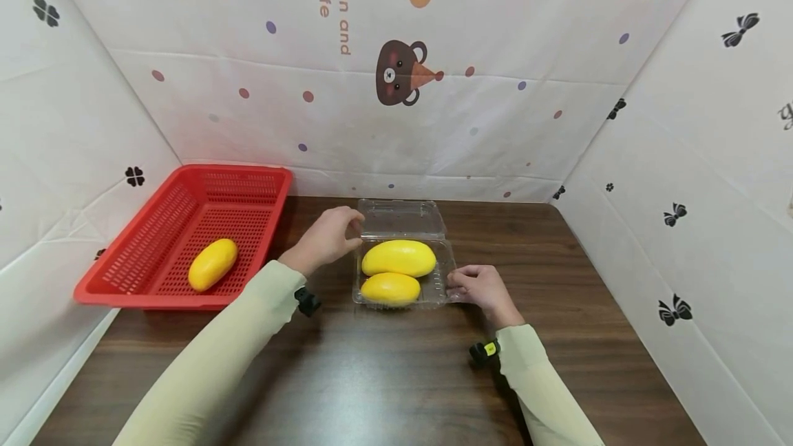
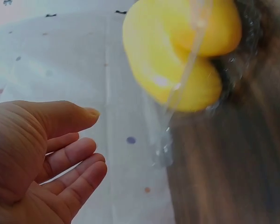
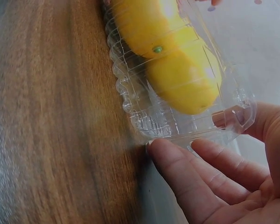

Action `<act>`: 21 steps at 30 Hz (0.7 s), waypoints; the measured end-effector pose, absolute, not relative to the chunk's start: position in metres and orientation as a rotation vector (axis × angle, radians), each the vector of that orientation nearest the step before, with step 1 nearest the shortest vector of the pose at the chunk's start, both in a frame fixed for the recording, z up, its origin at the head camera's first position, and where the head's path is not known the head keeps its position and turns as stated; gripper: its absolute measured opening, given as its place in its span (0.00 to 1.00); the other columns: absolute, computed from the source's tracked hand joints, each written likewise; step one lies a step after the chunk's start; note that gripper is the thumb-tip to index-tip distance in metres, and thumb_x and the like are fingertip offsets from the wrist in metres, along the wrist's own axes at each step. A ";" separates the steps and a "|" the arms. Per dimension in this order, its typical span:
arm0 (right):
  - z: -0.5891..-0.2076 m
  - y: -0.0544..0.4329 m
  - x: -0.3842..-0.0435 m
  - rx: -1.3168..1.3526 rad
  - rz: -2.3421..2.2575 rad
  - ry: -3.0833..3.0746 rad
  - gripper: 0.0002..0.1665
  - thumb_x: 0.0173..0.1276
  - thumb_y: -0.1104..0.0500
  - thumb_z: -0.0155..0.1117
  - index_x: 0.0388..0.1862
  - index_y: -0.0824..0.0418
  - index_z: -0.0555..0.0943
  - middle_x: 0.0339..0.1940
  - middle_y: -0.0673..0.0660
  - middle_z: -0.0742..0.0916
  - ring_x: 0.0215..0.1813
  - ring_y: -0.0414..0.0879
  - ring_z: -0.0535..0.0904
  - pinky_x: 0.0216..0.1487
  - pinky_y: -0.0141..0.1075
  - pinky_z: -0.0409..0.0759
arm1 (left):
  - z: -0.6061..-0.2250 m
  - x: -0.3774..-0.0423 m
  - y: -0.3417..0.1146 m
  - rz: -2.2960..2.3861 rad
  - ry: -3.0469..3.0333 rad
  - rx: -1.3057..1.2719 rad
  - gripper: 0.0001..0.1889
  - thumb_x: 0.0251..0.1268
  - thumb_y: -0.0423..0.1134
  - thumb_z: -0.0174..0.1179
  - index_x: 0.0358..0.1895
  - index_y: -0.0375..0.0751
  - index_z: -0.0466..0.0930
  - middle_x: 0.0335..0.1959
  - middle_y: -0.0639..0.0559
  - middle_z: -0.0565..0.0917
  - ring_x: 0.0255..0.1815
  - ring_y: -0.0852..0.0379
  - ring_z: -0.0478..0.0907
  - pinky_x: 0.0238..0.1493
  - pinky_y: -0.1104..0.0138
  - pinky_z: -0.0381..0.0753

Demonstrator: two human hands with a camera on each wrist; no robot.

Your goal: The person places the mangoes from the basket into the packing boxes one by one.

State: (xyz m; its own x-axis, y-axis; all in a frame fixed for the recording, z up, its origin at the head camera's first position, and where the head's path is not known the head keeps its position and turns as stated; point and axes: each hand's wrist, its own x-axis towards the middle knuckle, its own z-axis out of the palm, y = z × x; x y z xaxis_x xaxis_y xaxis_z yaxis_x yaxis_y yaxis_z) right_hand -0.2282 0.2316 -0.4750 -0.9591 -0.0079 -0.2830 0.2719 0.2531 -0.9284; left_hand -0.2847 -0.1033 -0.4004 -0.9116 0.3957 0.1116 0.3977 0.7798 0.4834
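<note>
In the head view a clear plastic clamshell box (image 1: 437, 288) stands on the table with its lid (image 1: 403, 220) folded back towards the wall. Two yellow, mango-like fruits (image 1: 399, 258) lie in it, the longer one behind the shorter. My right hand (image 1: 483, 289) pinches the box's right rim; the right wrist view has the thumb at the rim corner and the fingertips (image 3: 161, 148) against the side wall. Beside the left edge of the box and lid is my left hand (image 1: 330, 236), its thumb and fingers apart with nothing between them.
A red perforated basket (image 1: 281, 208) stands at the left, with one more yellow fruit (image 1: 213, 264) inside. The dark wooden table (image 1: 372, 370) meets patterned white sheeting (image 1: 495, 136) at the back and both sides.
</note>
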 end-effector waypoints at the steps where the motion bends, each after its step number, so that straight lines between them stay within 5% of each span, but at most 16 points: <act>1: -0.475 0.232 -0.228 0.241 -1.775 2.291 0.18 0.72 0.60 0.67 0.51 0.74 0.84 0.43 0.67 0.90 0.37 0.47 0.89 0.40 0.37 0.89 | -0.398 -0.285 -0.106 -0.805 -2.949 -0.645 0.24 0.62 0.35 0.72 0.61 0.35 0.80 0.52 0.43 0.84 0.51 0.47 0.81 0.56 0.55 0.86; 21: -0.475 0.234 -0.228 0.231 -1.759 2.292 0.19 0.72 0.59 0.68 0.53 0.74 0.84 0.43 0.66 0.91 0.38 0.47 0.90 0.40 0.36 0.89 | -0.355 -0.280 -0.149 -0.723 -2.885 -0.439 0.21 0.68 0.40 0.67 0.59 0.33 0.80 0.52 0.38 0.84 0.52 0.42 0.81 0.57 0.50 0.83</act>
State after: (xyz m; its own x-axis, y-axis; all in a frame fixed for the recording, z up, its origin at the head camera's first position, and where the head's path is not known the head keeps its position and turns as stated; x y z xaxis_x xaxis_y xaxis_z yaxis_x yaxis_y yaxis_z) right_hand -0.2278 0.2337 -0.4755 -0.9582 -0.0215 -0.2854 0.2701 0.2616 -0.9266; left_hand -0.2796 -0.1493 -0.3550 -0.9486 0.2464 0.1988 0.3110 0.8424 0.4400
